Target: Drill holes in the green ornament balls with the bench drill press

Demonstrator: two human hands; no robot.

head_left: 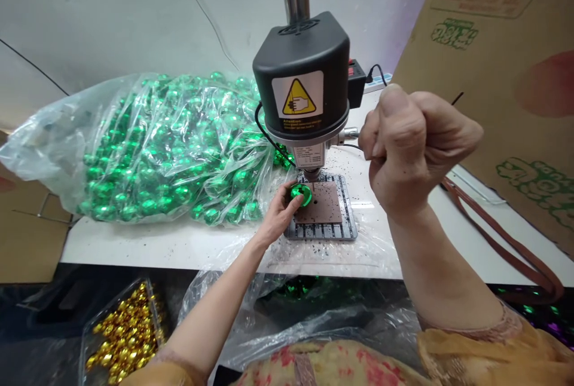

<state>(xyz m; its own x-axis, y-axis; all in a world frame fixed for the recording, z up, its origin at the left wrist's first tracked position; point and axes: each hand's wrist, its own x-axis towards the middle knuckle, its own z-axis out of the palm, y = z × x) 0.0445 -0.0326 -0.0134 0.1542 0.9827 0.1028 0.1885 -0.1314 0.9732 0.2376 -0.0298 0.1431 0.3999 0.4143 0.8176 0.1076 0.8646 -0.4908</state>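
Note:
A small bench drill press [301, 78] with a black motor housing and a yellow warning label stands on the white table [147, 245]. My left hand [275, 216] holds a shiny green ball [300, 193] on the brown pad [325, 204] of the slotted drill base, right under the drill bit. My right hand [410, 147] is raised to the right of the drill head, clenched around the thin feed lever [352, 132] that sticks out of its side.
A big clear bag of green balls [152, 147] lies on the table left of the drill. A plastic tray of gold balls [125, 332] sits below the table edge. Cardboard boxes [502, 75] lean at the right. A brown strap [497, 233] and dark shavings lie on the table.

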